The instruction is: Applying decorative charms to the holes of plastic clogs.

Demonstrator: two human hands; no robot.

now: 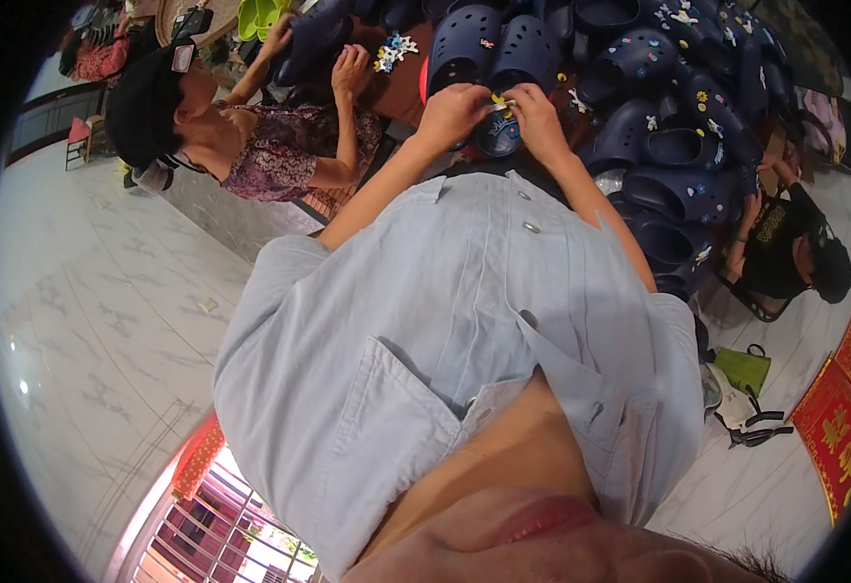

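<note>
A pair of navy clogs with round vent holes lies in front of me, the left clog [462, 47] and the right clog [526, 49] side by side. Over their heel end, my left hand [453, 115] and my right hand [539, 121] meet with fingertips pinched. Between them shows a small yellow-and-white shoe charm [499, 101], partly covered by the fingers. Just below it is a dark heel insole [499, 134] with a light-blue print. One small charm [487, 43] sits on the left clog's upper.
Many navy clogs [683, 146], several with colourful charms, are heaped at right. White and blue charms [395, 51] lie in a pile to the left. A co-worker in a patterned top [275, 146] handles a clog at left; another in black [785, 233] sits at right.
</note>
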